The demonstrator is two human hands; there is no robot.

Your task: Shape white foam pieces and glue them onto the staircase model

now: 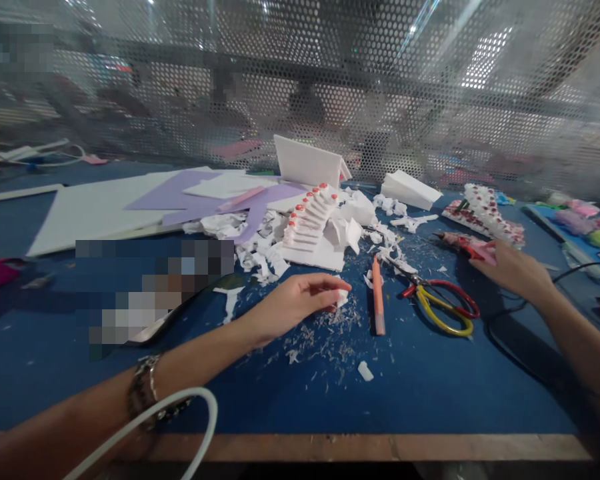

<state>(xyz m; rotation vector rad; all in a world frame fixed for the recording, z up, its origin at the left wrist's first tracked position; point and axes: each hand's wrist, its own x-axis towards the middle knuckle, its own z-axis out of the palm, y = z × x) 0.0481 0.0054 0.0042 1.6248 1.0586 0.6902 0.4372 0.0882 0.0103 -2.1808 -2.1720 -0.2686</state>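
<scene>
My left hand [300,300] is closed in a pinch on a small white foam piece [343,298], just over the blue table. At the right, my right hand [517,267] has its fingers around a pink-red tool [473,247] with a dark narrow tip pointing left; its exact kind is unclear. Between my hands lie an orange pen-like stick [377,293] and scissors [443,310] with one red and one yellow handle loop. Beyond my left hand, a row of white strips with red ends [307,217] stands on a white foam base [313,257].
White scraps [263,257] surround the base. White and purple sheets [90,207] lie at the left. A folded white board [305,160] stands at the back, before a perforated metal screen [180,87]. A black cord [510,343] curves at the right, near colourful pompoms [583,223].
</scene>
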